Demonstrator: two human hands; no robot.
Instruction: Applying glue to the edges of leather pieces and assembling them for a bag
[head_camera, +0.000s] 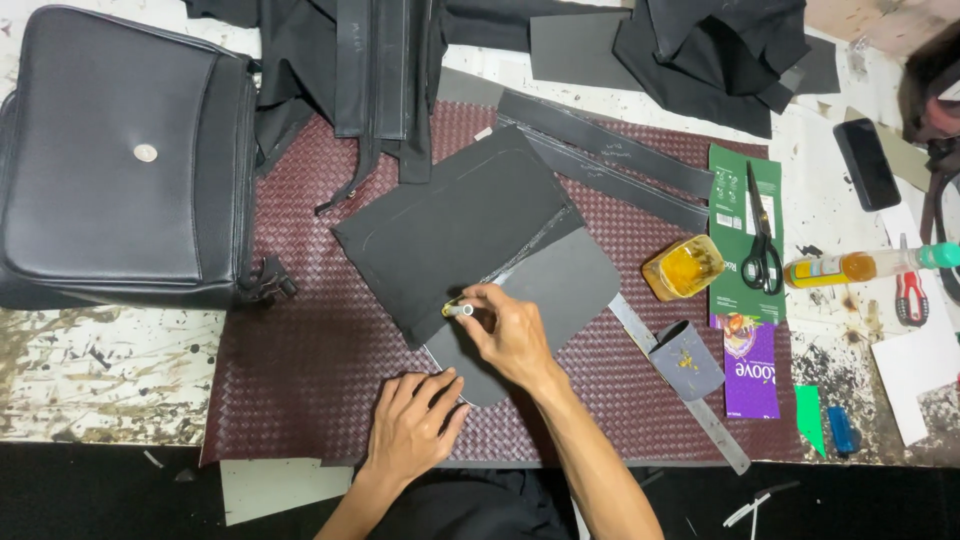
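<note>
Tracing is what we judge to be in hand: our right hand (512, 335) has its fingers (487, 298) pinched narrow around a small marker pen (458, 310), whose yellowish tip end sticks out just to the left of the fingertips and rests at the lower edge of the black fabric panel (455, 225). Our left hand (410, 430) lies flat, fingers spread a little and holding nothing, pressing down beside the rounded lower end of the grey pattern piece (560, 290), which sits partly under the black panel and directly beneath the right hand.

Above and to the left of the pen fingers, a faint pale line already runs along the upper and left margins of the black panel, so we take that stretch of outline as drawn. The edge nearest the fingertips, where black meets grey, looks like the part being marked now; whether the line is complete to the right of the fingers we cannot tell.

Well to the right of the right hand, untouched on the counter (90, 370), lie scissors (762, 245) on a green card, a small cup of yellow glue (685, 268) and a metal ruler (690, 400). Both pieces rest on the maroon woven mat (300, 370).
</note>
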